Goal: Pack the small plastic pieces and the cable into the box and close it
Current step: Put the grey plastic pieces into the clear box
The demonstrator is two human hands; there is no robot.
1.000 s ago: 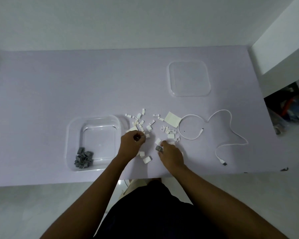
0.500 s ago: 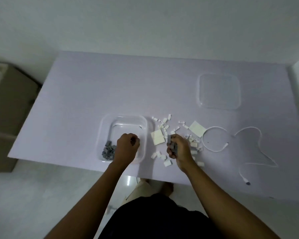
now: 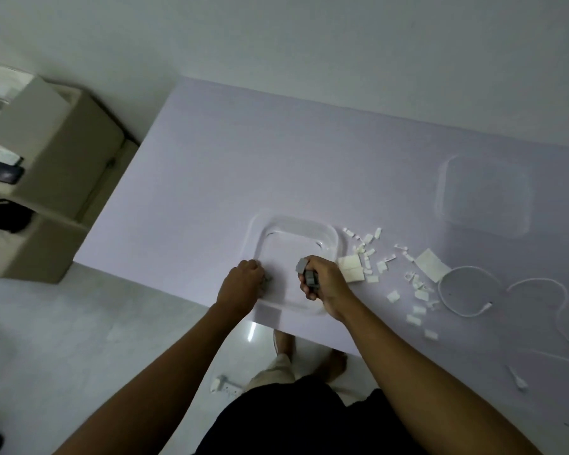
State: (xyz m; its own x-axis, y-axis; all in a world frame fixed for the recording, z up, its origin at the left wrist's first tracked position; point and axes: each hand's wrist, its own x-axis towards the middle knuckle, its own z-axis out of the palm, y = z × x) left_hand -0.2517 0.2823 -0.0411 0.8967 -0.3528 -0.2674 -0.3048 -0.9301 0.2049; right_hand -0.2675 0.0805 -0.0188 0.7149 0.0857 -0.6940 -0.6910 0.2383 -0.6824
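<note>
Grey pieces (image 3: 307, 274) pinched in right hand (image 3: 322, 284) directly over clear box (image 3: 298, 236).
Left hand (image 3: 243, 287) is curled at box's left rim, contents unclear; white pieces (image 3: 368, 254) and cable (image 3: 467, 290) are left rightward, nearer the right hand.

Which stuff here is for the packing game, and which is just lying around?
For the job:
- clear box
- clear lid
- white pieces
- grey pieces in the right hand
- white cable

Just lying about:
- beige boxes on the floor
- white power strip
</note>
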